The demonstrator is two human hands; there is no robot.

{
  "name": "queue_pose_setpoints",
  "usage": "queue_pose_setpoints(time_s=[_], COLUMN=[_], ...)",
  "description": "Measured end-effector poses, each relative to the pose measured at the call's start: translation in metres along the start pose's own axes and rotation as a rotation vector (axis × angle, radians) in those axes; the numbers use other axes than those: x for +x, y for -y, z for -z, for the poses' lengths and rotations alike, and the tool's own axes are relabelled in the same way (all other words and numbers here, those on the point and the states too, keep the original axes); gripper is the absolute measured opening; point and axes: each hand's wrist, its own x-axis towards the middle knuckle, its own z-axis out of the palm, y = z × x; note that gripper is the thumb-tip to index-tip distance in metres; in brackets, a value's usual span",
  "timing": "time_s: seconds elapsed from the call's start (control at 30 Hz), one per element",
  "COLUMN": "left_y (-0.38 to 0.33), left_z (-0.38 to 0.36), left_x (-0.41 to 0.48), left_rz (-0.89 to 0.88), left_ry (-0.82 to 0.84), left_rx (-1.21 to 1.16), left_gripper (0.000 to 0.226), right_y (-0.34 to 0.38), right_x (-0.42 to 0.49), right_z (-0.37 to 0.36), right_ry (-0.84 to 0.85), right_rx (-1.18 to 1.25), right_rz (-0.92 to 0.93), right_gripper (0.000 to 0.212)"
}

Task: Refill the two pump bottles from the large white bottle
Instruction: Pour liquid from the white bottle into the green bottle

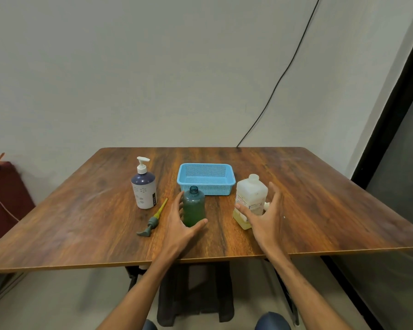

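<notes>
Both forearms reach forward from the lower edge of my view over the near edge of the wooden table (320,210); my left hand (180,228) has its fingers (179,203) spread wide around the green bottle (193,207), thumb at its near base and fingers at its left side, not closed on it, and I cannot tell whether they touch it; the green bottle stands upright near the table's middle with its neck open and its pump removed; that green pump (153,219), with its yellow tube, lies flat just left of the bottle; my right hand (264,216) is likewise spread, fingers apart at the near and right sides of the large white bottle (250,200), grasping nothing; the large white bottle stands upright, uncapped, with yellowish liquid low inside; the white pump bottle (144,189), pump fitted, stands upright at left; the blue basket (206,178) sits behind the green bottle.
</notes>
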Motion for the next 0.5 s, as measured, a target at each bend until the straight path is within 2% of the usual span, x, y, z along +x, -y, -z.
queue_pose_setpoints(time_s=[0.13, 0.23, 0.3, 0.37, 0.5], left_y=[-0.005, -0.009, -0.012, -0.009, 0.006], left_z=[0.003, 0.014, 0.025, 0.037, 0.059], left_x=[-0.019, -0.035, -0.042, -0.044, -0.038], left_rz=[-0.034, -0.089, -0.132, -0.141, 0.012], left_ry=[-0.120, -0.251, -0.336, -0.417, -0.443], left_rx=[0.034, 0.121, 0.190, 0.262, 0.453], left_gripper=[0.100, 0.076, 0.056, 0.046, 0.055], right_y=[0.021, 0.035, 0.039, 0.039, 0.025], right_x=[-0.026, -0.050, -0.059, -0.064, -0.064], right_z=[-0.007, -0.023, -0.037, -0.052, -0.082], right_ry=[-0.229, -0.274, -0.194, -0.058, 0.204], right_rx=[0.028, 0.085, 0.116, 0.139, 0.032], right_rz=[0.185, 0.273, 0.292, 0.256, 0.077], right_gripper=[0.073, 0.044, 0.033, 0.033, 0.060])
